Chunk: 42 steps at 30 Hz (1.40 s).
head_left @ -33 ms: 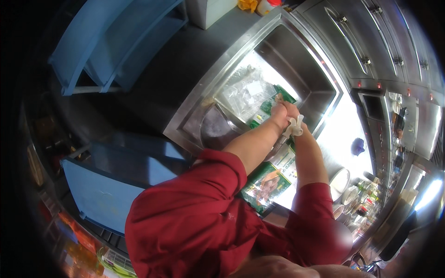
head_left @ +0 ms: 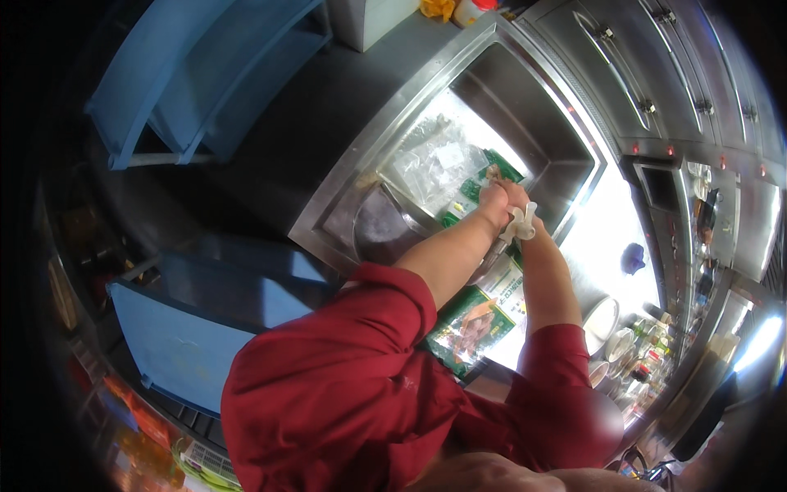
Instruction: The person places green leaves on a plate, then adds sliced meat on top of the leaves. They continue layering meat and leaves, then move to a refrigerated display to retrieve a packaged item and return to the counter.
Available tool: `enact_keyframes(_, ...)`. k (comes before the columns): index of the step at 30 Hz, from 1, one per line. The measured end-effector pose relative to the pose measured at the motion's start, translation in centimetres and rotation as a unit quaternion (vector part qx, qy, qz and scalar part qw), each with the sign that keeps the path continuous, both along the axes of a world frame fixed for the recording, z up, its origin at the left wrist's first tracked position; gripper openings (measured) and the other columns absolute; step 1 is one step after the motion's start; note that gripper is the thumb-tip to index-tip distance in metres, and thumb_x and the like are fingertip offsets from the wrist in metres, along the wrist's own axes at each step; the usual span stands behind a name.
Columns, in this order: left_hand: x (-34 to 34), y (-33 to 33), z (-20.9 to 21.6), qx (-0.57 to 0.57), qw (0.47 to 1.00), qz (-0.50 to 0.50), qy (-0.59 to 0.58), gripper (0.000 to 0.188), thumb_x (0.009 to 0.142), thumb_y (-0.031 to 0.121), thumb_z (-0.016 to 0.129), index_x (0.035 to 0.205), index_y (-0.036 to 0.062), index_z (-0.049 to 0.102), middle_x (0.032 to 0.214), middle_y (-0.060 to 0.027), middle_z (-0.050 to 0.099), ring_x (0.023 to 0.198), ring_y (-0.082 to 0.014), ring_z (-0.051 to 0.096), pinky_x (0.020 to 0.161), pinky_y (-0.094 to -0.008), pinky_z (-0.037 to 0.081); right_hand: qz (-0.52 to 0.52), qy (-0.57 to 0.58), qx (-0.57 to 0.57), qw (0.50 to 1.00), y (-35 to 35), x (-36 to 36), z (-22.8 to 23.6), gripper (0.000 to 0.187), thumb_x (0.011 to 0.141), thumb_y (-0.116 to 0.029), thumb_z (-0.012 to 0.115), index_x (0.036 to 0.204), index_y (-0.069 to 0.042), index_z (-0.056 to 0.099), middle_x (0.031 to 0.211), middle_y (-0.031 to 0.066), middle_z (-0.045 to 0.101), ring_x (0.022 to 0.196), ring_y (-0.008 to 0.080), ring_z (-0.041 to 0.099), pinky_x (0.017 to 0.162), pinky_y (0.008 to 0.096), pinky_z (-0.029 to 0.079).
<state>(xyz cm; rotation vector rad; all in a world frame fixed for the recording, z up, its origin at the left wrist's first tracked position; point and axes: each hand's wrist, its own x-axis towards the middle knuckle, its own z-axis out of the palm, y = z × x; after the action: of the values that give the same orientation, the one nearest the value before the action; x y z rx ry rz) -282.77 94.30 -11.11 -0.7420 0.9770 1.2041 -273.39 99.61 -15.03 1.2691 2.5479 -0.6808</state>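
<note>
My left hand [head_left: 493,203] and my right hand [head_left: 515,193] are together over the stainless sink [head_left: 361,135], both with fingers closed. A small brownish thing [head_left: 493,173] shows just beyond the fingers; what it is and how it is held cannot be made out. Green printed packaging [head_left: 502,168] lies below and beside the hands. Left of it in the sink is crumpled clear plastic wrap [head_left: 426,168] with a white label. A pale tap handle [head_left: 521,223] stands by my right wrist, partly in front of it.
A green package with a food picture [head_left: 471,330] lies under my forearms. Blue plastic crates [head_left: 188,344] stand at left. Bowls [head_left: 602,320] and bottles [head_left: 652,336] line the right counter, near a dark purple item [head_left: 632,259]. Steel doors with handles [head_left: 648,66] rise at far right.
</note>
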Motion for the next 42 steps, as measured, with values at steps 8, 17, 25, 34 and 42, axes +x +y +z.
enact_keyframes(8,0.0,-1.8,-2.9,0.257,0.858,-0.208,0.393,0.029,0.104,0.024,0.044,0.108,0.0031,0.064,0.101,-0.0146,0.067,0.089,-0.0258,0.067,0.066,-0.0404,0.053,-0.370,0.289,-0.390,0.792,0.0,0.9,3.0,0.026,0.086,-0.008,0.064,0.110,-0.001,0.071,0.093,0.0102,0.072,0.083,0.0251,0.069,0.077,0.0357,0.056)
enact_keyframes(17,-4.1,-4.1,1.6,0.409,0.769,-0.266,0.413,0.016,0.092,0.006,0.054,0.101,-0.0006,0.065,0.096,-0.0168,0.068,0.089,-0.0340,0.065,0.083,-0.0405,0.052,-0.502,0.369,-0.519,0.585,-0.7,-0.4,5.4,0.032,0.075,-0.003,0.051,0.101,0.002,0.070,0.096,0.0182,0.071,0.077,0.0309,0.068,0.070,0.0430,0.056)
enact_keyframes(25,-6.9,-4.0,3.4,0.504,0.600,-0.428,0.450,0.026,0.088,0.004,0.058,0.113,0.0045,0.067,0.108,-0.0207,0.069,0.103,-0.0399,0.065,0.087,-0.0427,0.053,-0.545,0.362,-0.531,0.538,-1.4,2.4,4.0,0.034,0.087,-0.013,0.050,0.108,0.006,0.067,0.101,0.0219,0.070,0.088,0.0383,0.070,0.080,0.0525,0.058)
enact_keyframes(34,-6.5,-3.9,3.8,0.456,0.598,-0.461,0.470,0.023,0.090,0.014,0.060,0.107,0.0082,0.074,0.108,-0.0172,0.072,0.099,-0.0366,0.069,0.088,-0.0406,0.054,-0.512,0.375,-0.569,0.523,-2.4,1.6,4.9,0.027,0.100,-0.021,0.048,0.109,-0.006,0.069,0.096,0.0137,0.072,0.082,0.0294,0.070,0.074,0.0457,0.059)
enact_keyframes(42,-5.5,-3.3,1.2,0.428,0.745,-0.343,0.380,0.023,0.096,0.018,0.061,0.103,-0.0002,0.074,0.096,-0.0142,0.074,0.085,-0.0311,0.071,0.079,-0.0397,0.057,-0.522,0.443,-0.548,0.480,-3.0,-0.5,8.9,0.024,0.102,-0.017,0.049,0.116,-0.006,0.066,0.101,0.0110,0.072,0.087,0.0269,0.071,0.077,0.0427,0.059)
